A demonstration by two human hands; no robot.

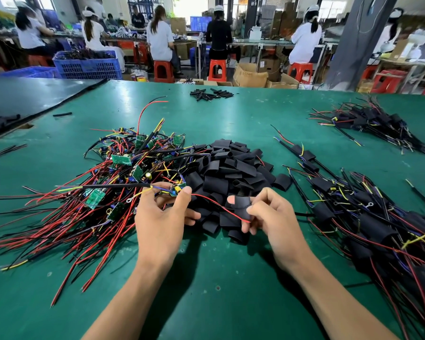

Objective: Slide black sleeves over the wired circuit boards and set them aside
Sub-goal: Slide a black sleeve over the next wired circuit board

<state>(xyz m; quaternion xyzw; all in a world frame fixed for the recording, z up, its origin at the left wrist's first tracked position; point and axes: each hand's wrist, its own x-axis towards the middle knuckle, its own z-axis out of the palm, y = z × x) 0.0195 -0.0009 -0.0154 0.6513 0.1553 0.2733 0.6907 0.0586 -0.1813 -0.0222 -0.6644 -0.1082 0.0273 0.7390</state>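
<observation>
Both forearms enter from the 6 o'clock edge of the green bench (231, 114), and the hands meet in front of the stock piles. Step in hand, as judged from the grips: threading, with a board and a sleeve selected but not yet joined.

1. Left hand (161, 217): closed in a pinch on one wired circuit board (170, 190), held just above the 5 o'clock edge of the tangled board pile (123, 173). Its black cable runs off toward 9 o'clock.
2. Right hand (263, 214): thumb and fingers closed on a single black sleeve (238, 204), over the near edge of the sleeve heap (231, 165).
3. Red lead (219, 206): runs from the board toward 4 o'clock, across the face of the sleeve. Whether its tip has entered the sleeve mouth cannot be told.

Next move, as a judgement: feed the leads through the sleeve opening, then draw the sleeve toward 9 o'clock until it covers the board.

Finished sleeved boards (368, 217) lie at 3 o'clock of the right hand, near but apart; the set-down belongs there
</observation>
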